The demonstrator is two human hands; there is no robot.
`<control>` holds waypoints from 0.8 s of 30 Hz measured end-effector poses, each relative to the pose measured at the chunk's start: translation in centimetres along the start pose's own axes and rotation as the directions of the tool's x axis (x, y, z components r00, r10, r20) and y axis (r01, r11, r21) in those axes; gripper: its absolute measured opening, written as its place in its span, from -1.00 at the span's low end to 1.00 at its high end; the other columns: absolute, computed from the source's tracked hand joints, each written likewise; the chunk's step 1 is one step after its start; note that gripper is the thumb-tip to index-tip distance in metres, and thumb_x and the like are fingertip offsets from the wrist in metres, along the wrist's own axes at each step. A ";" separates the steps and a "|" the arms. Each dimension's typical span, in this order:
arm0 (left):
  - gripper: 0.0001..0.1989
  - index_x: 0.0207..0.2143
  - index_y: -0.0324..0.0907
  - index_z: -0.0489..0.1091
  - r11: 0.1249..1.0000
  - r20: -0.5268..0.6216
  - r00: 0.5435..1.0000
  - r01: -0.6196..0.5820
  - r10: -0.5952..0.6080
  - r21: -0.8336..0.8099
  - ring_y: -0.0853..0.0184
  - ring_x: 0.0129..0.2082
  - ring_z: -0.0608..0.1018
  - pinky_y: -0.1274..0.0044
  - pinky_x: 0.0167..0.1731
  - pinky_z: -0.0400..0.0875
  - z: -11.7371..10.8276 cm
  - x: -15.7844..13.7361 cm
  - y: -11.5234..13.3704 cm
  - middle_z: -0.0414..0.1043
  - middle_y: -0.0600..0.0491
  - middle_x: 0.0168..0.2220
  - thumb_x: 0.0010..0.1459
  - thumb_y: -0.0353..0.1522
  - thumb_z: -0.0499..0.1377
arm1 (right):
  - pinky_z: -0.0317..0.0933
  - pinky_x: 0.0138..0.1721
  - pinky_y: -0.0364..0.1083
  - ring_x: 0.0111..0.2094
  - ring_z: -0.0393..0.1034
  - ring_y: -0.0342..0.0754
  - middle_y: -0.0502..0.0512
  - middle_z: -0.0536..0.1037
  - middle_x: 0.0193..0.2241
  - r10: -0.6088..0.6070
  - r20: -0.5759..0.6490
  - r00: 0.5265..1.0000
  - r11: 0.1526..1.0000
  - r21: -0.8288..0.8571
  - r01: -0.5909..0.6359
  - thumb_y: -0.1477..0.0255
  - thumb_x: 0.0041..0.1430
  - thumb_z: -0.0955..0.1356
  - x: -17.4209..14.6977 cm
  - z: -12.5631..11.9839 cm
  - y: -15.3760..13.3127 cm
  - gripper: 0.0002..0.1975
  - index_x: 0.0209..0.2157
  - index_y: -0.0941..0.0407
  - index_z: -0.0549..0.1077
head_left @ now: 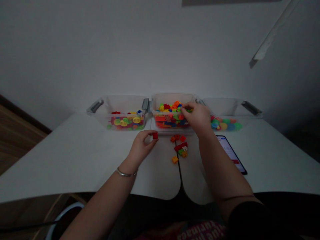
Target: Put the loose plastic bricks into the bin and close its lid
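Observation:
Between the thumb and fingertips of my left hand (pixel 143 145) is a small red toy brick (pixel 155 135), held just above the table in front of the middle bin. My right hand (pixel 198 116) reaches over the right side of that clear plastic bin (pixel 172 96), which is filled with colourful building bricks (pixel 168 117). Its fingers are bent together at the bricks, and whatever they grip is partly hidden. On the table between my hands lie loose orange bricks (pixel 175 160), a dark red piece (pixel 180 146) and a few green, white and yellow ones in a cluster.
A left clear bin (pixel 120 103) holds round colourful pieces, and a right clear bin (pixel 222 106) holds more coloured pieces. A lit phone (pixel 231 154) lies beside my right forearm. Two white table tops (pixel 87 163) meet at a dark gap. A wall stands behind the bins.

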State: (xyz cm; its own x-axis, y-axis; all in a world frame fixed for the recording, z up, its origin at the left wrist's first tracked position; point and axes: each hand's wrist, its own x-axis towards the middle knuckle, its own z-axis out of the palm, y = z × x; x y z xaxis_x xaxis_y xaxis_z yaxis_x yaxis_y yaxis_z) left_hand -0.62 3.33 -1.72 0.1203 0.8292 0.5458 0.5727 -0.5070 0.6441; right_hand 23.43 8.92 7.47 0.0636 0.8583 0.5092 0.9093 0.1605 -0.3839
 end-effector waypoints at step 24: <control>-0.52 0.09 -0.10 0.30 0.993 -0.028 0.996 0.077 -0.080 -0.090 0.21 -0.08 0.63 0.22 0.09 0.40 -0.2 0.0 0.7 0.62 0.01 -0.19 0.13 -0.35 0.30 | 0.18 0.11 0.02 0.00 0.44 0.04 0.13 0.63 -0.08 -0.345 -0.057 0.937 0.903 0.253 0.348 0.40 0.30 0.26 -1.8 -2.2 -3.8 -0.71 -0.09 0.08 0.58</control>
State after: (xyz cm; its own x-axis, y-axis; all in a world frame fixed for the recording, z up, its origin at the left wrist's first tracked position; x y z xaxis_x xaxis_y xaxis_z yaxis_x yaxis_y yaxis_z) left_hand -0.38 2.93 -1.14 0.0513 0.8604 0.5071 0.5053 -0.4603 0.7299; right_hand 20.72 5.70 9.73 -0.2305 0.7208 0.6537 0.7390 0.5668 -0.3643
